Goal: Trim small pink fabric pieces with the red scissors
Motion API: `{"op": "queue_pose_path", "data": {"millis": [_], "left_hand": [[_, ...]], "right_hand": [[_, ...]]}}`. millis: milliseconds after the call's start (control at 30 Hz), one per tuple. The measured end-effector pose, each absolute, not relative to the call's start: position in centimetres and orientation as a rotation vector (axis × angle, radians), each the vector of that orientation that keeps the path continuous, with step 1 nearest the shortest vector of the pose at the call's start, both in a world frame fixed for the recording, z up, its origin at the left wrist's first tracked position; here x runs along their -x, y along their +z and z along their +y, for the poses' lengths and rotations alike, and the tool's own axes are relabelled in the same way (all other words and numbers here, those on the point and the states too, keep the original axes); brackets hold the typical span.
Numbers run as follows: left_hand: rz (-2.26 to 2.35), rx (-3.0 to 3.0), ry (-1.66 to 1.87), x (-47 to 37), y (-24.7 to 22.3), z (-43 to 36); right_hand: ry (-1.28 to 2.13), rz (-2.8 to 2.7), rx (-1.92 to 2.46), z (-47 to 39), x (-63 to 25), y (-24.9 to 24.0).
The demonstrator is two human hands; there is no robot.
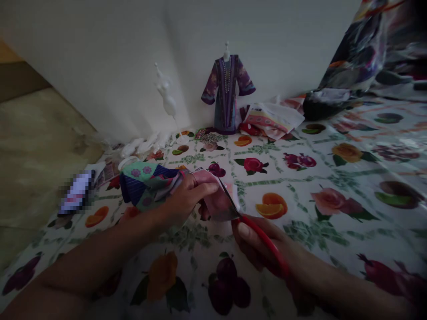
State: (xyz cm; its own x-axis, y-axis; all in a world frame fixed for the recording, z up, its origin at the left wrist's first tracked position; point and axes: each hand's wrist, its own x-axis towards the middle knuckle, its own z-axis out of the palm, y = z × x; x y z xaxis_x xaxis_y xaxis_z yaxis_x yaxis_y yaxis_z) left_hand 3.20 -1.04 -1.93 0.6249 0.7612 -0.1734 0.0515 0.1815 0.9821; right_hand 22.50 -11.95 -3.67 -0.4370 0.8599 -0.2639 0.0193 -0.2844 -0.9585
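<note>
My right hand [258,240] is wrapped round red-handled scissors [265,242], their dark blades pointing up and to the left. The blades lie open across a small piece of pink printed fabric [218,198]. My left hand [190,193] pinches this piece between thumb and fingers, just left of the blades. Beside the left hand lies a crumpled green and navy patterned cloth [147,182]; whether it joins the pink piece is hidden by the hand.
A small white mannequin [166,95] stands bare by the wall. Another mannequin wears a purple robe [227,95]. Near it are beads [208,137] and a heap of printed fabric [271,118]. A blurred phone [78,191] lies left on the fruit-patterned tablecloth [200,271]. Plastic bags [356,58] fill the back right.
</note>
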Motion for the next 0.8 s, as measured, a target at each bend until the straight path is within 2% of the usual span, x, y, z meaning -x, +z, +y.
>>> {"op": "queue_pose_path", "data": {"millis": [300,800], "left_hand": [[0.816,-1.369,0.475,-3.4,-0.8,-0.8],[0.831,-1.204,0.506,-1.3,-3.0,-2.9]], "right_hand": [[1.796,-1.347,1.106,-12.0,-22.6,-3.5],[1.993,-1.440,1.152,-12.1,-22.7,-3.6]]}}
